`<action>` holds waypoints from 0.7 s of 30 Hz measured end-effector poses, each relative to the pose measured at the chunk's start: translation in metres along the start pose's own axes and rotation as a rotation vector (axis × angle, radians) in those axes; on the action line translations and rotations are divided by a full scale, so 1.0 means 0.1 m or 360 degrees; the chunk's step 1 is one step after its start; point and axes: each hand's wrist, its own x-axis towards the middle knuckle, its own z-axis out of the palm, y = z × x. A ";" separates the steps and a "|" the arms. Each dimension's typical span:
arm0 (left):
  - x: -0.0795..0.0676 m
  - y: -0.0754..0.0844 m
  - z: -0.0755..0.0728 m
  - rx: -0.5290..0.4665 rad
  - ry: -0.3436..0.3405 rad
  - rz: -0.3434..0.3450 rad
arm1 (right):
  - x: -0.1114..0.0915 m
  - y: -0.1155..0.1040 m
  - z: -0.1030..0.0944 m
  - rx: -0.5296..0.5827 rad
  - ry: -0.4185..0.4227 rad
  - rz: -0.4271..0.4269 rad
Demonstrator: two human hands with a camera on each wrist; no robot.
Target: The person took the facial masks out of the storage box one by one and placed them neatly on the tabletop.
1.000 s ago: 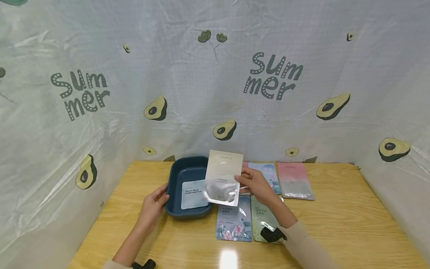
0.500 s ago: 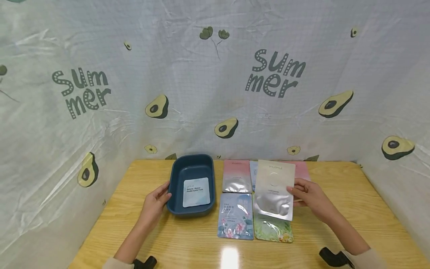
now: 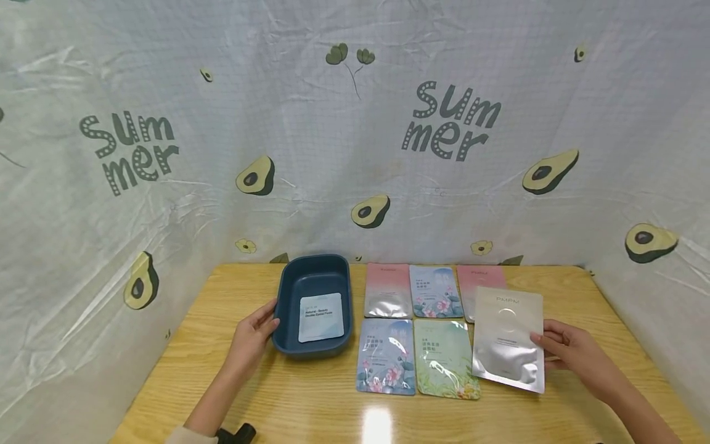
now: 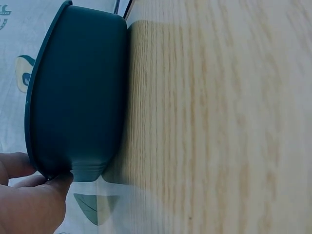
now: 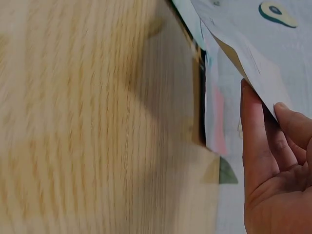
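My right hand pinches the right edge of a cream and silver face mask packet marked PMPM. In the right wrist view the thumb lies on one side of the packet and the fingers on the other, with the packet tilted above the table. It overlaps the lower part of a pink packet in the head view. My left hand grips the left rim of a dark blue plastic basin, thumb and fingers pinching the wall. Inside the basin lies a small pale blue packet.
To the basin's right, a pink and silver packet and a blue floral packet form the back row with the pink one. In front lie another blue floral packet and a green packet. A printed curtain hangs behind the table.
My right hand has carried the cream packet rightward from over the basin's edge, across the other packets, and lower toward the front row's right end. The left hand stays at the basin.
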 end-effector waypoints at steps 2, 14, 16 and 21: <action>0.00 0.00 0.00 0.0003 0.0002 0.0006 | -0.04 0.02 -0.06 -0.0029 -0.0006 0.0009; 0.00 0.00 0.01 -0.0007 0.0013 0.0003 | -0.18 0.14 -0.18 -0.0077 0.0024 0.0064; 0.00 0.00 0.02 -0.0004 0.0019 0.0005 | -0.18 0.15 -0.17 -0.0088 0.0070 0.0085; 0.00 0.01 0.02 0.0004 0.0013 0.0001 | -0.15 0.15 -0.12 -0.0091 0.0229 0.0194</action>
